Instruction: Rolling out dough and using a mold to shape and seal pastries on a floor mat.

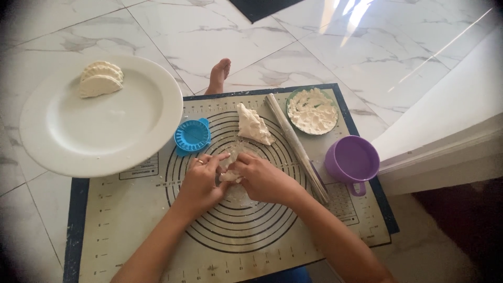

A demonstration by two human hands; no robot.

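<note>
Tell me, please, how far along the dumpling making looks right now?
Done: a few folded dumplings lie on the white plate. In hand: left hand and right hand work a small dough piece. Left: a dough lump waits near the blue press.

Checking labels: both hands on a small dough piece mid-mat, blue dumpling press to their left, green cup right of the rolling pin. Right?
One error: the cup right of the rolling pin is purple, not green, as the head view shows. Both hands, left and right, hold the small dough piece; the blue dumpling press is left.
</note>
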